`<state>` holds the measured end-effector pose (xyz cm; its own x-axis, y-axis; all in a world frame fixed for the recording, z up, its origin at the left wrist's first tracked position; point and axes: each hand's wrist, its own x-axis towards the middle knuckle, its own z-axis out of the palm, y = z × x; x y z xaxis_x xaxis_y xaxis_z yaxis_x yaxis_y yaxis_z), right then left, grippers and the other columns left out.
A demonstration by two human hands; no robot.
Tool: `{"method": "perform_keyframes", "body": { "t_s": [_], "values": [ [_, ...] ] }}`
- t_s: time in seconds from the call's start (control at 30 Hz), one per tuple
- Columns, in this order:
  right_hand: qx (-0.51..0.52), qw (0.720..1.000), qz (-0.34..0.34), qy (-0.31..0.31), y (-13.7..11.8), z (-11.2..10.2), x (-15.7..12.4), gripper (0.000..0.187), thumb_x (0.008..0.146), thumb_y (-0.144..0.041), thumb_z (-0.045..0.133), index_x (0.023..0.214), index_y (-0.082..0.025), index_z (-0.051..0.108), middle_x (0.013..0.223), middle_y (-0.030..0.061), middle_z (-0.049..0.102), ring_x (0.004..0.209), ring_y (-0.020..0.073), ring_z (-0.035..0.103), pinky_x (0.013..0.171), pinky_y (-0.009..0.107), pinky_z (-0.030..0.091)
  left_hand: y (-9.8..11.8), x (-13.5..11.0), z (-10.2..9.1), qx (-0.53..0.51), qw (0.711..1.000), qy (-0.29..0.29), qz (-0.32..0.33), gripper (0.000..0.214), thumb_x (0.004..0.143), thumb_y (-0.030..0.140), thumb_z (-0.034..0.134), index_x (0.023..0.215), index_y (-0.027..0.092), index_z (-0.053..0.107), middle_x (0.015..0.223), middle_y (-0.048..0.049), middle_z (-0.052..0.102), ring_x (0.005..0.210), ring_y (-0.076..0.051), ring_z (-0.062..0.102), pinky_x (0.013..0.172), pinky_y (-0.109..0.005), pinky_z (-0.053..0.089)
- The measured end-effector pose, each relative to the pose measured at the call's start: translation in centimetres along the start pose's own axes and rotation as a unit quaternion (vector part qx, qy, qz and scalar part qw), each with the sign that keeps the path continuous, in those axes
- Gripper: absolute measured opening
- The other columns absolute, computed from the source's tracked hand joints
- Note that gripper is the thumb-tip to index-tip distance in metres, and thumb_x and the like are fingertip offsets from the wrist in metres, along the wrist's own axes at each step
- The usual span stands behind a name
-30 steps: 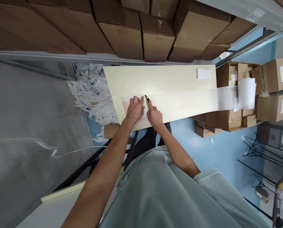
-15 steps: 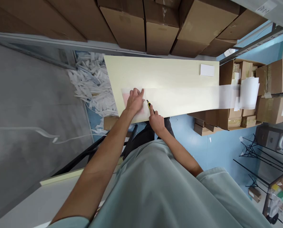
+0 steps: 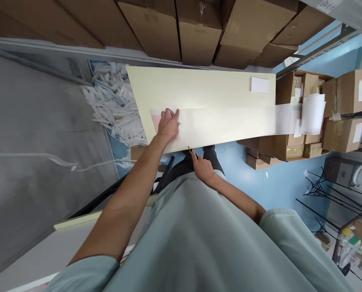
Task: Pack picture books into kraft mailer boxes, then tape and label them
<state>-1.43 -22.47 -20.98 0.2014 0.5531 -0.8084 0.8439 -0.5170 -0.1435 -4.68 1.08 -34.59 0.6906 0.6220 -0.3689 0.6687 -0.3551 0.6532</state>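
Note:
A long strip of thin translucent white film [image 3: 226, 121] runs along the front of the cream tabletop [image 3: 199, 87], from a roll [image 3: 313, 114] at the right. Under the strip's left end shows a pink sheet [image 3: 156, 121]. My left hand [image 3: 169, 124] presses on the film there, index finger and thumb stretched out, the other fingers partly bent. In my right hand [image 3: 202, 166] is a yellow and black utility knife [image 3: 190, 150], the index finger lying along it. Its tip is at the table's front edge, beside the strip.
A small white stack of paper [image 3: 260, 85] lies at the table's back right. Cardboard boxes [image 3: 199, 38] fill the shelf behind. Left of the table is a heap of white scraps [image 3: 116, 105]. An open carton [image 3: 266, 148] with smaller boxes stands below the roll.
My right hand has drawn the utility knife toward my body, from over the film to the table's front edge. My left hand stays pressed on the film. The whole view has shifted slightly.

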Motion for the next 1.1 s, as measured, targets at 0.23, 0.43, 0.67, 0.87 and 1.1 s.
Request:
{"method": "perform_keyframes", "body": {
  "t_s": [0.23, 0.43, 0.67, 0.87, 1.1],
  "values": [
    [0.151, 0.983, 0.034, 0.098, 5.2, -3.7, -4.1, 0.069, 0.105, -0.018, 0.056, 0.173, -0.022, 0.044, 0.128, 0.015, 0.081, 0.115, 0.0306, 0.08, 0.1, 0.04, 0.063, 5.4, -1.9, -2.3, 0.04, 0.998, 0.006, -0.057, 0.06, 0.093, 0.033, 0.067, 0.152, 0.022, 0.063, 0.143, -0.0239, 0.062, 0.143, -0.042, 0.055, 0.117, -0.053, 0.051],
    [0.284, 0.885, 0.06, 0.363, 14.1, -10.6, -3.4, 0.056, 0.096, -0.022, 0.067, 0.152, -0.023, 0.064, 0.132, 0.0125, 0.079, 0.119, 0.0293, 0.079, 0.106, 0.041, 0.062, 16.3, 0.2, -5.1, 0.038, 0.998, 0.019, 0.036, 0.039, 0.095, 0.02, 0.057, 0.13, 0.019, 0.074, 0.127, -0.0207, 0.077, 0.123, -0.037, 0.074, 0.115, -0.049, 0.055],
    [0.262, 0.78, 0.014, 0.568, 23.8, -29.9, -0.8, 0.041, 0.102, -0.034, 0.064, 0.14, -0.018, 0.062, 0.129, 0.0151, 0.075, 0.111, 0.0326, 0.077, 0.092, 0.041, 0.061, 35.8, 7.2, -11.1, -0.038, 0.952, 0.168, 0.252, 0.027, 0.104, 0.029, 0.056, 0.122, 0.026, 0.076, 0.127, -0.0136, 0.078, 0.124, -0.033, 0.074, 0.113, -0.046, 0.057],
    [0.081, 0.814, -0.053, 0.573, 29.4, -46.4, 0.9, 0.036, 0.11, -0.025, 0.058, 0.143, -0.015, 0.066, 0.134, 0.0202, 0.069, 0.123, 0.0329, 0.065, 0.108, 0.043, 0.048, 46.5, 11.9, -13.4, -0.031, 0.916, 0.249, 0.313, 0.032, 0.103, 0.024, 0.058, 0.13, 0.023, 0.075, 0.132, -0.0121, 0.077, 0.125, -0.031, 0.072, 0.114, -0.047, 0.056],
    [-0.019, 0.851, -0.076, 0.52, 32.3, -52.5, 5.2, 0.033, 0.112, -0.021, 0.053, 0.139, -0.02, 0.072, 0.138, 0.0194, 0.072, 0.13, 0.0342, 0.057, 0.12, 0.049, 0.037, 45.0, 11.7, -9.9, -0.053, 0.918, 0.282, 0.274, 0.03, 0.106, 0.029, 0.057, 0.129, 0.025, 0.076, 0.131, -0.0103, 0.077, 0.125, -0.029, 0.072, 0.112, -0.045, 0.057]
  ]
}}
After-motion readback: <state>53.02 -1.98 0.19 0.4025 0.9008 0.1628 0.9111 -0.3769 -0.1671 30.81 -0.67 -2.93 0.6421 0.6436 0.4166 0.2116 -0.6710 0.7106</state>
